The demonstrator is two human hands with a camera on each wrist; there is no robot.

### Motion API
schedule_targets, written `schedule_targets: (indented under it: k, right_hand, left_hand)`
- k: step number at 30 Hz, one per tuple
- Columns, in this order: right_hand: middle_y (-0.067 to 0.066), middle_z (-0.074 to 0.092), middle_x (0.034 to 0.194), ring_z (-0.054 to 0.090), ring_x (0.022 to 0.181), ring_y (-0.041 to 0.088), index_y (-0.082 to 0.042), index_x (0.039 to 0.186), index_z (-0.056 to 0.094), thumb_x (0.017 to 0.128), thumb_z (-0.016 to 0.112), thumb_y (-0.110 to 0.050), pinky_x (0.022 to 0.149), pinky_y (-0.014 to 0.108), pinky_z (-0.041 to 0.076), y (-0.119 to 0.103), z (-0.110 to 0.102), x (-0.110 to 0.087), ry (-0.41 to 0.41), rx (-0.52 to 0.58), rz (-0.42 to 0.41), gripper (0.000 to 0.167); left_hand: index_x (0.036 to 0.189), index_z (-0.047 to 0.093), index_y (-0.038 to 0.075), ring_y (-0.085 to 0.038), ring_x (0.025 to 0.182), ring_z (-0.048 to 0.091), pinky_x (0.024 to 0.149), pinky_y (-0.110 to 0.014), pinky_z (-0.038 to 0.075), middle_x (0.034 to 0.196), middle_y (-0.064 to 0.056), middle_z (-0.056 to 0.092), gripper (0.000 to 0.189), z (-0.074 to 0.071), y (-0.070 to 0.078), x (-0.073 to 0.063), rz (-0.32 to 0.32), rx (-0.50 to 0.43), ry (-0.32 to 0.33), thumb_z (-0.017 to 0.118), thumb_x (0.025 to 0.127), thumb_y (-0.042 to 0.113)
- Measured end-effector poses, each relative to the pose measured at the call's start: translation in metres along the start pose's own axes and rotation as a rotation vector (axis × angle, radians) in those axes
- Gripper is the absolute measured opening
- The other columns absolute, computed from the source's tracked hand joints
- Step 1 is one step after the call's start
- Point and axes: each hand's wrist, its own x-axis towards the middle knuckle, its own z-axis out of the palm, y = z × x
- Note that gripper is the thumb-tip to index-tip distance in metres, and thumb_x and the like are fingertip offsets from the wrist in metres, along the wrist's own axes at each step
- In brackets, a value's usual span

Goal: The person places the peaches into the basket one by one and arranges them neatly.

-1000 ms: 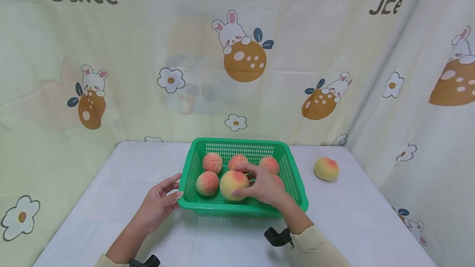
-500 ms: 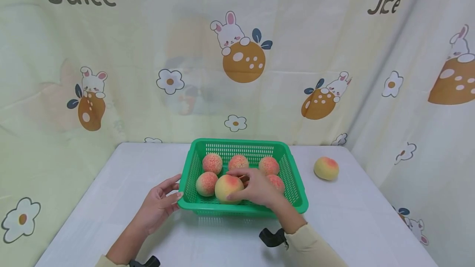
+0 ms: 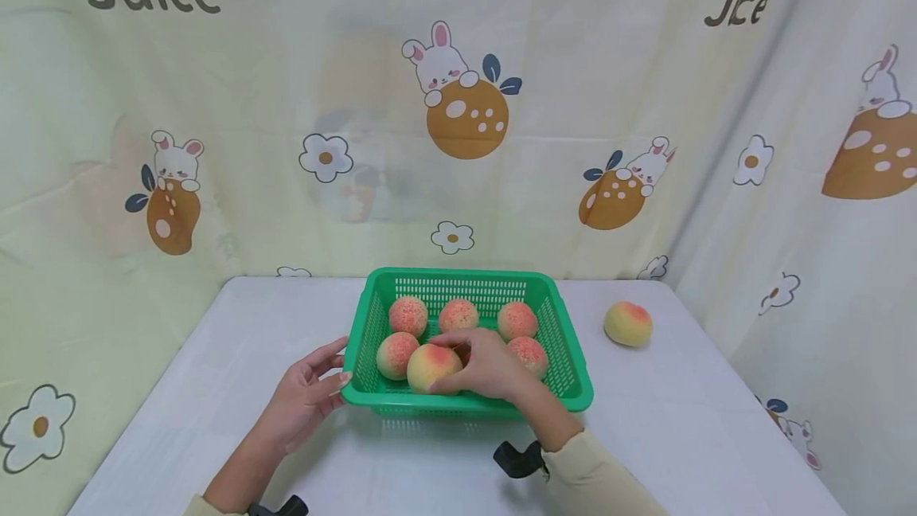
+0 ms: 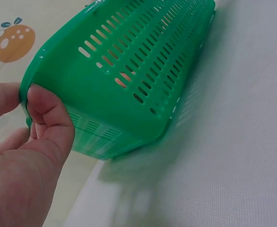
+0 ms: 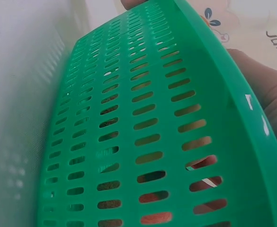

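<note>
A green slotted plastic basket (image 3: 390, 399) stands on the white table, with several speckled pink peaches (image 3: 408, 316) in it. At its left front corner my left hand (image 3: 304, 403) pinches the rim, thumb in front, as the left wrist view shows up close. My right hand (image 3: 490, 366) reaches over the front rim and holds a smooth yellow peach (image 3: 428, 369) with a red blush, low inside the basket beside a speckled peach (image 3: 397, 356). In the right wrist view the basket's slotted wall (image 5: 143, 111) hides that peach and most of the hand.
A second yellow peach (image 3: 628, 324) lies on the white tabletop (image 3: 666, 420), to the right of the basket. Behind the table hangs a printed curtain (image 3: 358, 86) with rabbits and flowers, which also runs down both sides.
My right hand has moved left and slightly down with the yellow peach, uncovering the speckled peach at the right front. The left hand stays at the rim.
</note>
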Motion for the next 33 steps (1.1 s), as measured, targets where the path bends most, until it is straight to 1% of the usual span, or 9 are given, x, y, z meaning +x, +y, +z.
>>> schedule_targets:
  k: [8,15,20,27,33]
  right_hand:
    - [-0.008,0.071,0.115,0.06,0.097,0.015,-0.022,0.128,0.072,0.074,0.092,-0.043,0.079,0.03,0.055,-0.002,0.001,0.0,0.005,-0.087,-0.013,0.061]
    - [-0.006,0.072,0.12,0.062,0.101,0.013,-0.018,0.13,0.071,0.075,0.091,-0.042,0.086,0.034,0.056,-0.004,0.0011,0.0002,-0.006,-0.098,-0.012,0.063]
    - [-0.005,0.072,0.121,0.062,0.101,0.012,-0.018,0.131,0.07,0.076,0.09,-0.043,0.086,0.033,0.056,-0.0041,0.0011,-0.0004,-0.013,-0.115,-0.016,0.064]
    - [-0.007,0.073,0.115,0.062,0.103,0.018,-0.019,0.121,0.075,0.078,0.088,-0.045,0.086,0.033,0.055,-0.003,0.0016,-0.0008,-0.004,-0.145,-0.016,0.052]
    - [-0.007,0.073,0.112,0.062,0.101,0.019,-0.018,0.12,0.076,0.08,0.088,-0.041,0.084,0.032,0.055,-0.0042,0.0012,-0.0014,-0.001,-0.161,-0.003,0.047]
  left_hand:
    - [0.159,0.032,0.006,-0.01,0.098,0.066,0.086,-0.027,0.061,0.123,-0.006,0.052,0.069,0.0011,-0.0006,-0.0004,-0.008,0.002,0.013,0.065,0.099,0.006]
    - [0.16,0.032,0.006,-0.01,0.098,0.067,0.086,-0.027,0.061,0.124,-0.007,0.051,0.07,0.0015,0.0003,-0.0003,-0.01,-0.007,0.012,0.065,0.099,0.005]
    - [0.16,0.031,0.006,-0.011,0.098,0.067,0.087,-0.027,0.061,0.125,-0.007,0.051,0.07,0.0023,0.002,-0.0013,-0.014,-0.004,0.015,0.065,0.099,0.005]
    - [0.159,0.033,0.008,-0.012,0.099,0.068,0.086,-0.028,0.061,0.125,-0.007,0.051,0.068,0.0001,0.0002,-0.0002,-0.01,-0.001,0.022,0.064,0.099,0.004]
    - [0.159,0.033,0.009,-0.012,0.099,0.068,0.087,-0.028,0.061,0.126,-0.008,0.051,0.068,-0.0008,-0.0013,0.0008,-0.013,0.007,0.026,0.064,0.099,0.005]
